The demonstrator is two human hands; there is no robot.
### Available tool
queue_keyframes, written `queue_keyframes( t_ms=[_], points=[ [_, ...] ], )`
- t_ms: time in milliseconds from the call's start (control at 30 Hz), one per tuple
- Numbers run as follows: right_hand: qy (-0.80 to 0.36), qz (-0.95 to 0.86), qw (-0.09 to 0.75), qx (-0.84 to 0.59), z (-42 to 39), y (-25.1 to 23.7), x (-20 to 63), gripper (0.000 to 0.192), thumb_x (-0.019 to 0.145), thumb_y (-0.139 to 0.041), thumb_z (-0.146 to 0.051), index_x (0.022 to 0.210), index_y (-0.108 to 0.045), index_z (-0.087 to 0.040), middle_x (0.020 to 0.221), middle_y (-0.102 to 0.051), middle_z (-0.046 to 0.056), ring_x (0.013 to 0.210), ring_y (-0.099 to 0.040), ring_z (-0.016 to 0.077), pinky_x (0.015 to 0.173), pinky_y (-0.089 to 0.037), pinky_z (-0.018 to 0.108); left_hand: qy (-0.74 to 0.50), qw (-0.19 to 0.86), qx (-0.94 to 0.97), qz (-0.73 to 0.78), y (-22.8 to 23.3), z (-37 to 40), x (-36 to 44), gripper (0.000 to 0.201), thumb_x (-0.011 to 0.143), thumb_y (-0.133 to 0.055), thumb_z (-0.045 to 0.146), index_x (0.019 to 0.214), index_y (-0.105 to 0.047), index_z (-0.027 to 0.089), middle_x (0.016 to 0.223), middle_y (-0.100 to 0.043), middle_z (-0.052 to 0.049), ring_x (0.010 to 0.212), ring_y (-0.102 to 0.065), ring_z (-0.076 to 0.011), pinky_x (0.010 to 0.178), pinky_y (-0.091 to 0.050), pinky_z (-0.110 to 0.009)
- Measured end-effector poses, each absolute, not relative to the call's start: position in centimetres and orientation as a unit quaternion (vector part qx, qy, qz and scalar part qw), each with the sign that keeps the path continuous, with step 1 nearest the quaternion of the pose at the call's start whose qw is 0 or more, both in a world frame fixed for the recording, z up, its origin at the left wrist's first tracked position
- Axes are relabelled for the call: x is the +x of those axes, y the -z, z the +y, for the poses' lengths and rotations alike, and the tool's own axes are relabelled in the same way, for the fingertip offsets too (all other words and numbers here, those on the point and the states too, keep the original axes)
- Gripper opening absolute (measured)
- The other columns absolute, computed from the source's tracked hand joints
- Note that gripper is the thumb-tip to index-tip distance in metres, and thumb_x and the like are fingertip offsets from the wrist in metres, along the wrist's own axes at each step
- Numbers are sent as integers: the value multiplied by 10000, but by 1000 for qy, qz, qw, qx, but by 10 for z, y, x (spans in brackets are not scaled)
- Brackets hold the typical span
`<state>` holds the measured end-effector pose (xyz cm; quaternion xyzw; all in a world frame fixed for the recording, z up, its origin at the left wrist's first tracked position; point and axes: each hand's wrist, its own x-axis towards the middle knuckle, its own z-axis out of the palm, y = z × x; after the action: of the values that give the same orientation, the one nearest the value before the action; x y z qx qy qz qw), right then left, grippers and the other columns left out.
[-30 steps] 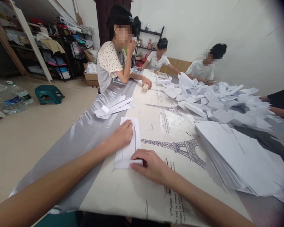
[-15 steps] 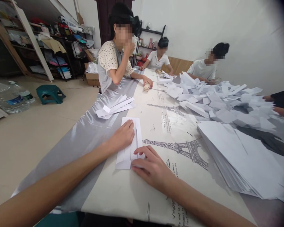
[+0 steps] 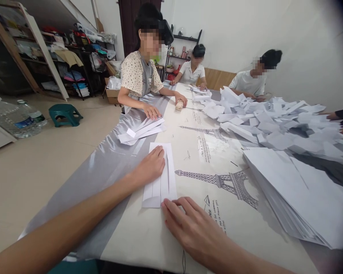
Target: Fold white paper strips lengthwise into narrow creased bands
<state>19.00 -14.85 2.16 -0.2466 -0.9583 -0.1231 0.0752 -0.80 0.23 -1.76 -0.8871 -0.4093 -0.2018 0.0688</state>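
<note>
A folded white paper strip [image 3: 156,196], shaped like a long envelope with lengthwise creases, lies on the table in front of me. My left hand [image 3: 150,167] rests on its upper half, with the fingers together and pressing it down from above. At its lower right corner, my right hand [image 3: 193,228] has thumb and index finger closed on the near edge. The other right fingers are loosely bent above the tablecloth. Just beyond, several folded white papers [image 3: 140,131] lie in a loose pile, touched by a co-worker's hand [image 3: 152,111].
A stack of flat white sheets [image 3: 291,190] stands at the right. Behind it spreads a large heap of folded papers [image 3: 263,118]. A co-worker's other hand holds a small pale block [image 3: 179,105]. A green stool [image 3: 65,115] is on the floor to the left.
My right hand has drawn back toward me to the strip's near edge. My left hand stays on the paper. The nearest co-worker's raised hand has come down onto the loose pile.
</note>
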Motion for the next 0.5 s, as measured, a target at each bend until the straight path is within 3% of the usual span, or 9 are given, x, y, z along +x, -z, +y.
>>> queue_keyframes(
  t_ms=[267, 500],
  points=[
    [139, -958, 99, -231, -148, -19, 195, 397, 984, -461, -70, 1357, -557, 22, 1329, -627, 205, 1067, -602, 277, 989, -488, 431, 194, 65, -879, -430, 19, 1, -7, 390, 1031, -302, 166, 1289, -558, 26, 1393, -578, -229, 1393, -482, -297, 1165, -406, -430],
    [99, -962, 110, -231, -139, -13, 198, 389, 994, -483, -82, 1371, -560, -19, 1326, -635, 173, 1005, -590, 262, 928, -510, 427, 193, 12, -872, -450, 16, 1, -7, 410, 1053, -286, 239, 1333, -505, 35, 1463, -516, -241, 1444, -423, -299, 1198, -370, -453]
  ],
)
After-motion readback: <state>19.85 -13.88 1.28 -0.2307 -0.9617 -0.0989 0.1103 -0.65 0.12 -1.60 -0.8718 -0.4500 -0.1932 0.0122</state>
